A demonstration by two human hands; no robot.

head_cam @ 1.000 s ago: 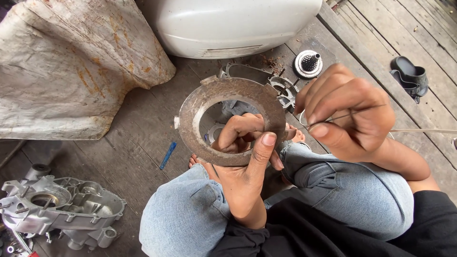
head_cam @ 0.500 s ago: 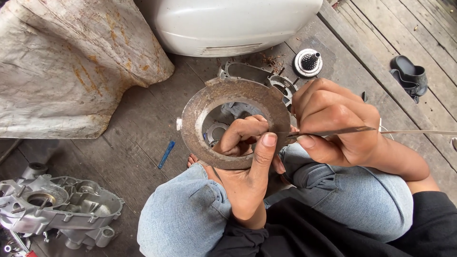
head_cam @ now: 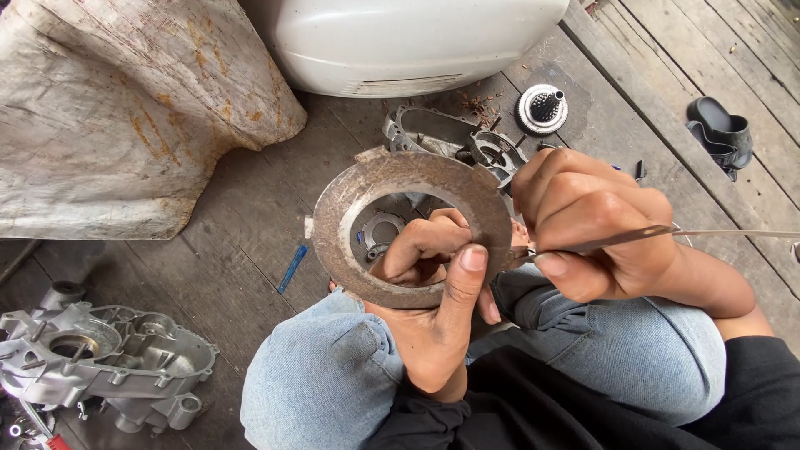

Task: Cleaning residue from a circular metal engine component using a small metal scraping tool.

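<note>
One rusty flat metal ring (head_cam: 398, 179) is gripped in the left hand (head_cam: 433, 292); the right hand (head_cam: 587, 225) pinches one thin metal blade (head_cam: 633, 239) against its rim.

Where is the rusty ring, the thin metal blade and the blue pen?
rusty ring (head_cam: 392, 179), head view, top of its flat band
thin metal blade (head_cam: 733, 234), head view, bare stretch
blue pen (head_cam: 292, 267), head view, mid-barrel

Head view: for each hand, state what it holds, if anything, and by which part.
The left hand grips the rusty metal ring by its lower right rim, thumb on top. The right hand pinches a thin metal strip near its ring-side end.
</note>
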